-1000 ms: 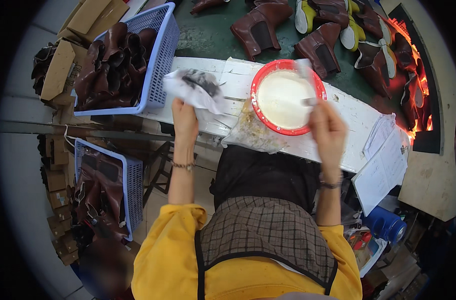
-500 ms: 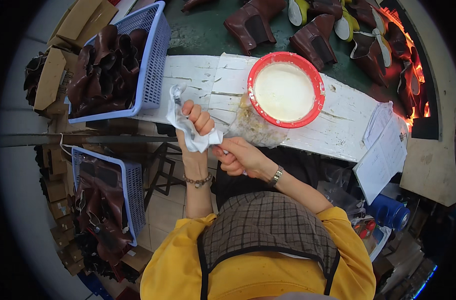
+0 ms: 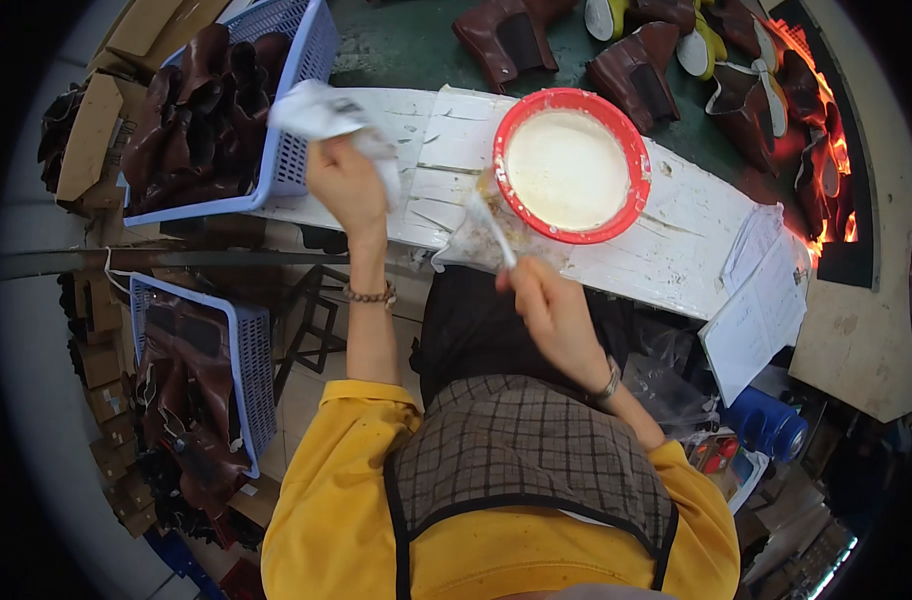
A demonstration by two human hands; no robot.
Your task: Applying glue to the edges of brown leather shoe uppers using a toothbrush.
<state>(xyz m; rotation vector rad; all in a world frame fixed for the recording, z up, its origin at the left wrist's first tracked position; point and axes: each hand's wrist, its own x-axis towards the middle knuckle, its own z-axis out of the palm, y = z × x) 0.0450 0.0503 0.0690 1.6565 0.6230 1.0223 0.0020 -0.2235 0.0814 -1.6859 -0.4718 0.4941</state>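
Note:
My left hand (image 3: 348, 190) is closed on a crumpled white cloth (image 3: 321, 112), lifted near the right side of a blue basket. My right hand (image 3: 556, 315) grips the white handle of a small brush (image 3: 498, 235), which looks like a toothbrush. The brush's head points away from me, just left of a red basin (image 3: 638, 200) of creamy white liquid (image 3: 566, 170). Beneath the brush lies a stained, whitish pad (image 3: 466, 250) at the near edge of a worn white board (image 3: 681, 240).
Brown boots fill the upper blue basket (image 3: 294, 120) and a lower blue basket (image 3: 252, 375). More boots (image 3: 631, 75) stand on the green tabletop, some by a glowing orange heater (image 3: 838, 150) at right. An open notebook (image 3: 761, 310) overhangs the board's right end, above a blue jug (image 3: 766, 425).
My hands have come apart. The left has moved up and left with the cloth, while the right has shifted right, and the brush, earlier mostly covered by the cloth, now shows.

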